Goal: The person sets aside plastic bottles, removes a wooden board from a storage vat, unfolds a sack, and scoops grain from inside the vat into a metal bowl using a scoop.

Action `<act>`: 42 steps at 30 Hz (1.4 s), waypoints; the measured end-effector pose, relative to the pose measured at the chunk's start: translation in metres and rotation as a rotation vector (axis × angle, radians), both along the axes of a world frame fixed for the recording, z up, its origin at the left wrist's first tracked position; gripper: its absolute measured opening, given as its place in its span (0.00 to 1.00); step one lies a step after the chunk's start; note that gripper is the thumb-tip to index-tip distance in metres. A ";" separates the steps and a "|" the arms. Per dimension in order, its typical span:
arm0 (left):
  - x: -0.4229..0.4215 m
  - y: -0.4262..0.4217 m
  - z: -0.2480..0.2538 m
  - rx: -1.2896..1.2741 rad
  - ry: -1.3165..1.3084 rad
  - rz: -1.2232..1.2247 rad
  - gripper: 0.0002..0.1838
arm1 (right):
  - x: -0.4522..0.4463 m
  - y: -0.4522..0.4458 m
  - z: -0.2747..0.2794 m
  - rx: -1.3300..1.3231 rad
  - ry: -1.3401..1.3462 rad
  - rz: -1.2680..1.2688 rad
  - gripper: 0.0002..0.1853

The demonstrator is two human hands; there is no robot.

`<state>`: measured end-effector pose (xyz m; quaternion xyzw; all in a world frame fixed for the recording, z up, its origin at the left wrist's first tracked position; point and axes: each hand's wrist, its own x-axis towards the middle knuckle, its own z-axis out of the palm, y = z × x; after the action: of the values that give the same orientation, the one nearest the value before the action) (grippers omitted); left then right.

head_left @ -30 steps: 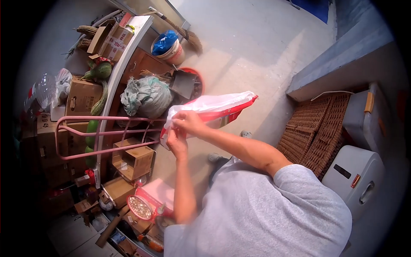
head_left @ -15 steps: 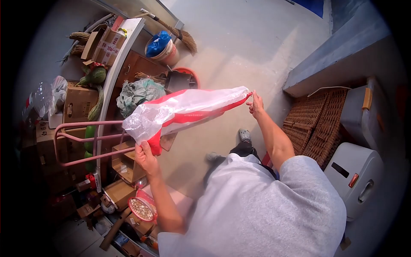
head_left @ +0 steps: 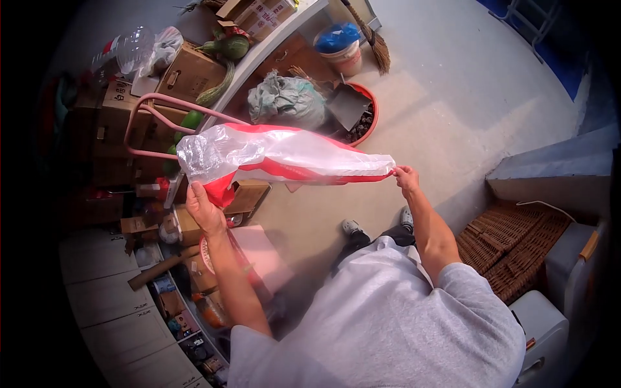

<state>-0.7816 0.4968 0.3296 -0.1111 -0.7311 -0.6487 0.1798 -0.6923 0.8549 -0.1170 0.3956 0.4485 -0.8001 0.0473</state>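
Note:
A long red-and-white plastic bag stretches between my two hands. My left hand is closed on its lower left edge, by a red corner. At the far right end, the fingers of my right hand pinch the bag's narrow tip. A pink metal tube frame sticks out past the bag's left end. Part of the frame lies behind or inside the bag; which of these I cannot tell.
To the left, a shelf bears cardboard boxes and green gourds. Beyond the bag stand a red tub with a dustpan, a bucket and a broom. On the right is a wicker basket.
The view has turned and shifted, so the shelf and tub appear elsewhere in it. Both hands keep hold of the bag, which now lies more level. My feet have stepped.

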 end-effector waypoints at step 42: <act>0.104 -0.094 0.262 0.120 -0.247 0.319 0.20 | 0.034 -0.271 0.072 -0.928 0.072 0.577 0.29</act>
<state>-0.6779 0.4025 0.5914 0.0974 -0.7159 -0.6631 0.1957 -0.6579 0.5840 -0.0454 0.1664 0.1403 -0.8816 0.4189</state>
